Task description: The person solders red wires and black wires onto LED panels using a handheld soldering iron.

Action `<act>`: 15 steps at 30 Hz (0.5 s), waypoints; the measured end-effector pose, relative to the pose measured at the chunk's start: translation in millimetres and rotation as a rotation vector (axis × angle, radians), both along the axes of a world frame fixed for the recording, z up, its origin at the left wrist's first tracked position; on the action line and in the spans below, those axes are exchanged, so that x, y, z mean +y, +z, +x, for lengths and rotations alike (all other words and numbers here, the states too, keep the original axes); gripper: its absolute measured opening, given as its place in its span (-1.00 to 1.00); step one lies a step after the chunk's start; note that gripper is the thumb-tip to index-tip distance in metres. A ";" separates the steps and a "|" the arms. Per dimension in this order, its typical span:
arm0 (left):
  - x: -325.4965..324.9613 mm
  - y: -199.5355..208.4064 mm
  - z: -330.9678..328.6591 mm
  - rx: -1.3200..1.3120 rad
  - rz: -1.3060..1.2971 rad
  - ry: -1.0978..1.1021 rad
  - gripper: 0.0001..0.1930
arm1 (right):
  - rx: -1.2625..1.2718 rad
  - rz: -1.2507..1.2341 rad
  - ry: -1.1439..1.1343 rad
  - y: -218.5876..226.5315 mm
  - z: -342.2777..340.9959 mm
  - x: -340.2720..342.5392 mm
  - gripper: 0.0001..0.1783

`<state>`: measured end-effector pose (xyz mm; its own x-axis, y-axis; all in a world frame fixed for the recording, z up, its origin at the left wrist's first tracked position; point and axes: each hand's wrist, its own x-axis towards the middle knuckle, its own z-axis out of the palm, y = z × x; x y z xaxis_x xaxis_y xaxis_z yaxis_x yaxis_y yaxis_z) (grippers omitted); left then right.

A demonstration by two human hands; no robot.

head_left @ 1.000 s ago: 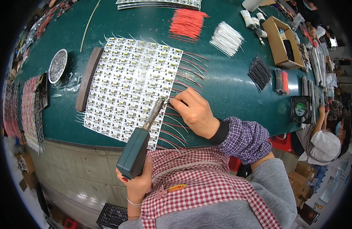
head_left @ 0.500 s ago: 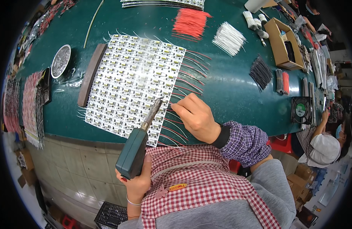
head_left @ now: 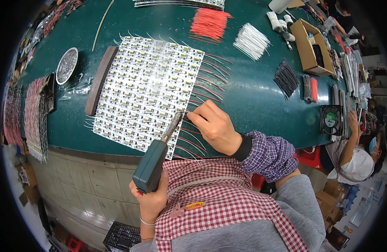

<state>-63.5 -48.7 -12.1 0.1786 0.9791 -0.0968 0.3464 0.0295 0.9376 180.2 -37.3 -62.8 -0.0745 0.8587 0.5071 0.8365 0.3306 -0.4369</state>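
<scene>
My left hand (head_left: 150,197) is wrapped round the dark green grip of a soldering gun (head_left: 151,164). The gun's metal tip touches or hovers just over the right edge of a white circuit board panel (head_left: 147,92), which is covered in rows of small components. Close beside that tip, my right hand (head_left: 215,126) is pinched on a thin wire, whose short reddish end barely shows; the rest is hidden by my fingers. Red and white wires (head_left: 210,84) stick out along the panel's right edge, above and below my right hand.
A dark bar (head_left: 102,82) lies along the panel's left edge. Beyond it stands a bowl of grey bits (head_left: 67,66). Bundles of red wires (head_left: 209,25), white wires (head_left: 251,42) and black wires (head_left: 286,79) lie on the green table, near a cardboard box (head_left: 309,48). A co-worker (head_left: 357,157) sits at right.
The soldering gun has shifted slightly right and its tip has come closer to my right fingertips. My right hand has barely moved. At the far right, the co-worker's hand has risen.
</scene>
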 end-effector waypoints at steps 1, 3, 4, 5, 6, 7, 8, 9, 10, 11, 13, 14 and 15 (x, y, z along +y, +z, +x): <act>-0.7 -1.9 -0.3 0.001 0.033 0.006 -0.82 | -0.001 -0.001 -0.001 0.5 -0.2 -0.1 -0.70; -0.4 -1.5 -1.7 0.014 0.044 -0.011 -0.82 | -0.003 0.006 -0.006 1.5 -1.1 -0.2 -0.70; 0.2 -1.1 -2.0 0.027 0.057 -0.029 -0.82 | -0.003 0.005 -0.006 2.1 -1.0 -0.1 -0.70; 0.6 0.4 -1.2 0.027 0.056 -0.029 -0.82 | -0.007 0.004 -0.008 2.5 -1.0 -0.2 -0.71; 1.0 2.6 0.0 0.037 0.067 -0.037 -0.82 | -0.010 0.003 -0.010 2.7 -1.0 -0.4 -0.71; 1.3 3.8 0.8 0.048 0.079 -0.044 -0.81 | -0.010 0.002 -0.010 2.8 -0.9 0.0 -0.71; -0.4 2.0 -0.7 0.048 0.078 -0.044 -0.81 | -0.011 0.005 -0.010 2.7 -0.9 0.4 -0.71; -3.8 -1.5 -4.0 0.067 0.044 -0.006 -0.81 | -0.013 0.008 -0.011 2.7 -1.0 0.5 -0.72; -6.4 -3.1 -7.1 0.086 0.010 0.030 -0.81 | -0.013 0.007 -0.012 2.9 -1.0 0.4 -0.72; -8.3 -2.4 -10.2 0.086 0.010 0.029 -0.81 | 0.005 -0.005 -0.018 3.3 -1.1 0.3 -0.68; -10.6 -0.8 -15.5 0.155 -0.159 0.004 -0.81 | 0.024 -0.017 -0.025 3.3 -1.2 0.1 -0.64; -10.2 -0.5 -16.6 0.155 -0.159 0.004 -0.81 | 0.027 -0.014 -0.025 2.8 -1.1 0.2 -0.65; -10.0 -0.3 -17.5 0.143 -0.171 -0.004 -0.81 | 0.030 -0.011 -0.025 2.5 -1.2 0.2 -0.65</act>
<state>-81.0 -58.7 -12.3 0.1545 0.9456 -0.2864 0.4759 0.1828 0.8603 179.1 -37.1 -60.3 -0.0377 0.8656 0.4993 0.8310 0.3046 -0.4655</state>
